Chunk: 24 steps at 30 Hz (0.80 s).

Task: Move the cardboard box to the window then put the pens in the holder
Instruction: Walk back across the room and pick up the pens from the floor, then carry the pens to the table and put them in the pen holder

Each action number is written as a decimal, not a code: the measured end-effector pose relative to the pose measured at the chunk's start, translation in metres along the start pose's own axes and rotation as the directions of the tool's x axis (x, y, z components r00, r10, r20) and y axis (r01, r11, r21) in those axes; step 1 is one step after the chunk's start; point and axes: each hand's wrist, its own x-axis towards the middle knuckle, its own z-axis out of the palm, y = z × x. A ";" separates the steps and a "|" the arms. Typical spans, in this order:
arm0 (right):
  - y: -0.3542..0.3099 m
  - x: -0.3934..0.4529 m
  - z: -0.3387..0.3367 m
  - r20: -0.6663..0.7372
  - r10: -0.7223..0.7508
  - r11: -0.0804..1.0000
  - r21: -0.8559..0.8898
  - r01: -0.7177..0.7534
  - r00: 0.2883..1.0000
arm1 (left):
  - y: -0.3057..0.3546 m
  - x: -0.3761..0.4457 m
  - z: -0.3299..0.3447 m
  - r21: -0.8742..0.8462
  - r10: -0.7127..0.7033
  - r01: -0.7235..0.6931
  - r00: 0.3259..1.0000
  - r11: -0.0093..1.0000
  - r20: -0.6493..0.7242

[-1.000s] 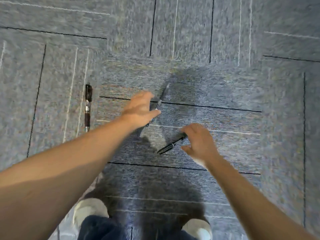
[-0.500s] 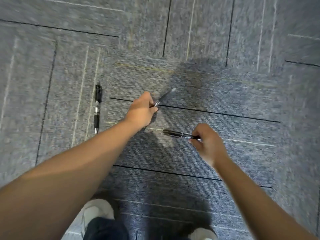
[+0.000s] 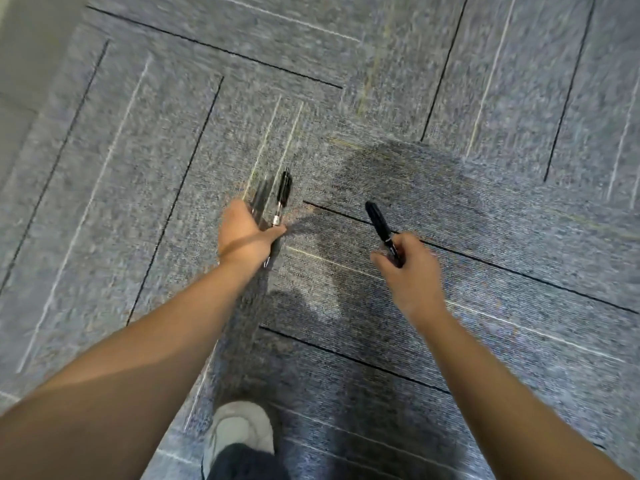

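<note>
My left hand [image 3: 244, 237] is closed around a blurred grey pen [image 3: 259, 199] that sticks out away from me. The same hand rests on a black pen with a silver band [image 3: 283, 194] on the carpet; my thumb lies across its barrel and its tip shows below my palm. I cannot tell whether this pen is off the floor. My right hand [image 3: 408, 271] grips a black marker pen [image 3: 378, 220] above the carpet, its cap pointing away from me. The cardboard box and the pen holder are out of view.
Grey carpet tiles [image 3: 502, 98] with black and white lines cover the floor. My white shoe [image 3: 239, 433] and dark trouser leg [image 3: 242, 462] are at the bottom centre. A pale floor strip [image 3: 27, 46] shows at the upper left.
My left hand carried the grey pen left to the black pen with the silver band. My right hand lifted the black marker and turned it to point away. The view shifted left.
</note>
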 end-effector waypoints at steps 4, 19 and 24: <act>0.000 -0.007 -0.006 0.012 0.041 0.999 0.022 -0.041 0.999 | 0.002 -0.005 0.009 0.051 0.051 -0.056 0.994 0.997 0.100; -0.224 -0.167 -0.209 -0.167 -0.124 0.979 0.139 0.148 0.978 | 0.187 -0.220 -0.218 -0.340 0.490 -0.414 0.853 0.844 0.178; -0.349 -0.244 -0.328 -0.281 -0.168 0.981 0.041 0.187 0.945 | 0.288 -0.319 -0.337 -0.358 0.580 -0.503 0.801 0.787 0.150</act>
